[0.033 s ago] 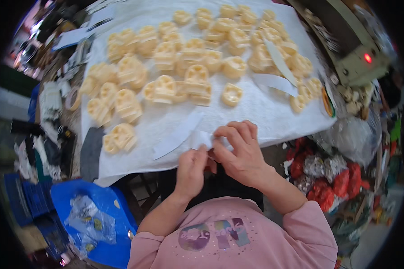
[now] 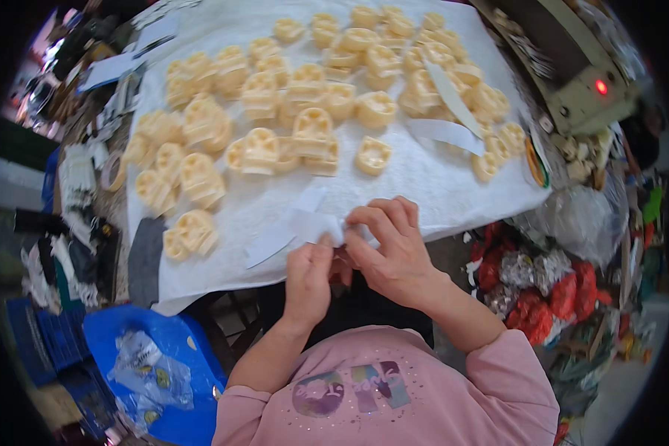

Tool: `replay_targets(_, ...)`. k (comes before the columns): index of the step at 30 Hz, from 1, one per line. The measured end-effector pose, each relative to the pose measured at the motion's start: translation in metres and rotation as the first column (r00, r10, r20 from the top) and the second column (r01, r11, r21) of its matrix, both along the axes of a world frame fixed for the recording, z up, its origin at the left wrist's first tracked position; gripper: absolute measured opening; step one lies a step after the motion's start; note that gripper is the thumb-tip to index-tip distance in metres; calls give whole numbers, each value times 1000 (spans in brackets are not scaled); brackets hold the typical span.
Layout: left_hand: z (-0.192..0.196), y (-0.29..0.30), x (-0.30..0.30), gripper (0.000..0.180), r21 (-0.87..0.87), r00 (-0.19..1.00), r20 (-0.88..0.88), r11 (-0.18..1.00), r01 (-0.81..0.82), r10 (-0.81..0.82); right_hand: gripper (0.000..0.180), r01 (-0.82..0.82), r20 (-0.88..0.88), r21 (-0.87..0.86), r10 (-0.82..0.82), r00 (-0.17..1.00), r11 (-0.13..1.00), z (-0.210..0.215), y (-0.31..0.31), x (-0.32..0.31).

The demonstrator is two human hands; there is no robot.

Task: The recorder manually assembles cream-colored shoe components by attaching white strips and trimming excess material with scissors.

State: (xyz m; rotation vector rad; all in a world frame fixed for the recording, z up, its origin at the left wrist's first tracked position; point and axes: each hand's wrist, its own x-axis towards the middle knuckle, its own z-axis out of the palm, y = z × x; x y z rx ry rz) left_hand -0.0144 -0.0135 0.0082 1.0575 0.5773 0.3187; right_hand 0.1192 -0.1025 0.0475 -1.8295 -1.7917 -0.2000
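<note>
At the near edge of the white-covered table, my left hand (image 2: 309, 276) and my right hand (image 2: 394, 249) are close together. Both are closed on a short white strip (image 2: 317, 225), paper or thin plastic, whose free end points left. Fingertips hide its other end. Partly under it, a longer white strip (image 2: 269, 248) lies flat on the cloth. Beyond my hands are many cream-coloured molded pieces (image 2: 311, 128) with hollows in them, some stacked in small groups. One such single piece (image 2: 373, 156) sits apart, just past my right hand.
Two pale curved strips (image 2: 447, 134) rest among the pieces at right. A grey cloth piece (image 2: 147, 260) hangs at the left table edge. A machine with a red light (image 2: 601, 88) stands at far right. A blue chair (image 2: 160, 372) holds plastic bags; red bags (image 2: 531, 316) lie right.
The short white strip now shows more, sticking out left over the longer strip. My hands stay together and have barely moved; the table's contents sit slightly farther left in view.
</note>
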Motion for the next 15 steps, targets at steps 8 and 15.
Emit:
replay_targets(8, -5, 14, 21, 38, 118, 957, 213, 967, -227, 198, 32, 348, -363, 112, -288, 886, 931, -35, 1, 65)
replay_targets(15, 13, 21, 17, 45, -363, 853, 493, 931, 25, 169, 38, 491, -118, -228, -524, 843, 841, -38, 49, 80)
